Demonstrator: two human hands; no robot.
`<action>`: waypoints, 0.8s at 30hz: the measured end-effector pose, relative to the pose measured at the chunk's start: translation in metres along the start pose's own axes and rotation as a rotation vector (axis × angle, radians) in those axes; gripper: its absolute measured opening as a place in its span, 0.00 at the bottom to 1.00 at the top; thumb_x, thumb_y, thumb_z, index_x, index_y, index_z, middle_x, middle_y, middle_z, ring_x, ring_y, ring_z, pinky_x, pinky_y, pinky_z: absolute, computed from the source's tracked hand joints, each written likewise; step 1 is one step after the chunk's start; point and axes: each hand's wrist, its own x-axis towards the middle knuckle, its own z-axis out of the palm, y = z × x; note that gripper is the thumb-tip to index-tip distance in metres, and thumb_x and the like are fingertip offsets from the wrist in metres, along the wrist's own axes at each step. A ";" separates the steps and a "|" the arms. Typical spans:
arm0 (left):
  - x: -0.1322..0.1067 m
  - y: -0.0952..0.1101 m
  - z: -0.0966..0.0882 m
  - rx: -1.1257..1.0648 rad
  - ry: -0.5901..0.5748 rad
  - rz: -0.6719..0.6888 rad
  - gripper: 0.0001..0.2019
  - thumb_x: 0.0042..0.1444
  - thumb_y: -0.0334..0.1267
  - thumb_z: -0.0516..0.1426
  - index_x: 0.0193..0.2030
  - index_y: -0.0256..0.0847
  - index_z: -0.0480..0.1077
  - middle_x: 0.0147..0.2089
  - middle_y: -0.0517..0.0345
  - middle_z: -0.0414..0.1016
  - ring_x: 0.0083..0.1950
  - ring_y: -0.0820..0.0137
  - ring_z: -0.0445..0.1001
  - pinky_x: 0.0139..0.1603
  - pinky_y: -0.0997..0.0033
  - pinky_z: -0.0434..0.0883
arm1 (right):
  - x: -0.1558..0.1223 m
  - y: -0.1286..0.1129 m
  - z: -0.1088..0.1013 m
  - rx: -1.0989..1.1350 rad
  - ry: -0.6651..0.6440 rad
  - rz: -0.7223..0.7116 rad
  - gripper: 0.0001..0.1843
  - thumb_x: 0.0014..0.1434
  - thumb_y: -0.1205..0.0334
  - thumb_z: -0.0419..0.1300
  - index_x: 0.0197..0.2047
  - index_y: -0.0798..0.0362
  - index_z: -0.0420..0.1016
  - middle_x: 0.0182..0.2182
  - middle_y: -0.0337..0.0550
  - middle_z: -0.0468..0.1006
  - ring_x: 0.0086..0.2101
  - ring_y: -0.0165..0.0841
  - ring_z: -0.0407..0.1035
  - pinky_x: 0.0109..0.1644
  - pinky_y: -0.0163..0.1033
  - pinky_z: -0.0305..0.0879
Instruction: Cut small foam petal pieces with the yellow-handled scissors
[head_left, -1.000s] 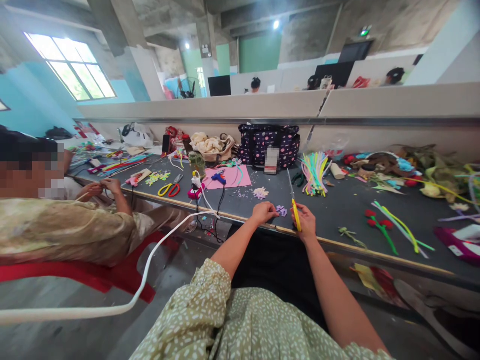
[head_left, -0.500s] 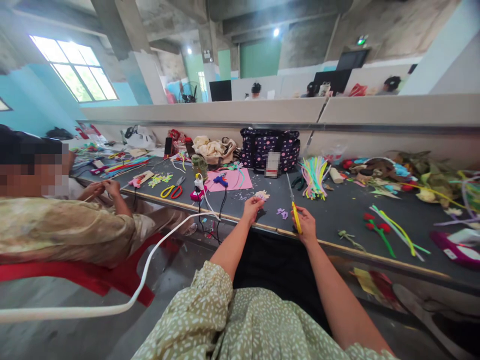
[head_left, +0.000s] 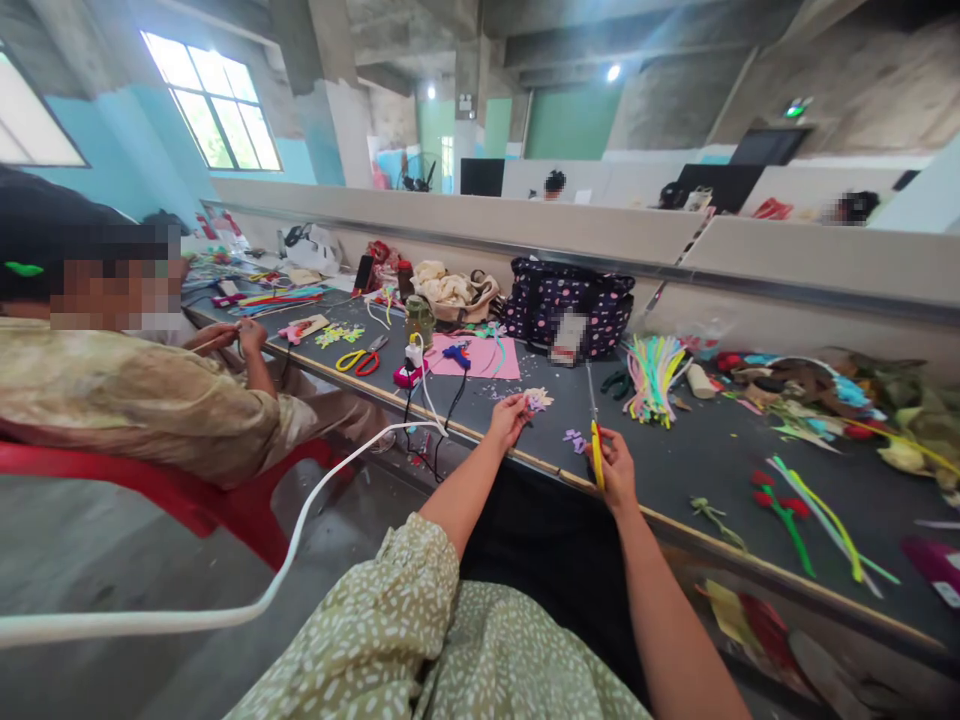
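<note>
My right hand (head_left: 618, 470) is closed around the yellow handle of a pair of scissors (head_left: 597, 455), whose slim blades point away from me over the table. My left hand (head_left: 510, 420) is in a pinch at the table's near edge; what lies between its fingertips is too small to make out. Right beside those fingertips is a small heap of cream and lilac pieces (head_left: 540, 398). Between my two hands lie several purple cut pieces (head_left: 574, 440) on the dark tabletop.
A pink sheet (head_left: 487, 358) bears a blue glue gun (head_left: 456, 355). Red-and-yellow scissors (head_left: 361, 358) lie further left. Colourful pipe cleaners (head_left: 654, 380) stand bunched behind my right hand. A white cable (head_left: 322, 490) crosses in front. A co-worker (head_left: 112, 390) sits at left.
The view has swung left, so the table's things appear further right. My right hand still holds the scissors, and my left hand remains pinched by the heap.
</note>
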 end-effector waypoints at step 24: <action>0.000 0.004 0.003 -0.020 0.024 0.017 0.10 0.39 0.32 0.64 0.30 0.34 0.69 0.25 0.61 0.70 0.23 0.80 0.65 0.32 0.74 0.66 | -0.015 -0.012 0.020 -0.991 -0.124 -0.352 0.33 0.52 0.41 0.55 0.57 0.49 0.61 0.48 0.48 0.72 0.45 0.42 0.68 0.41 0.42 0.65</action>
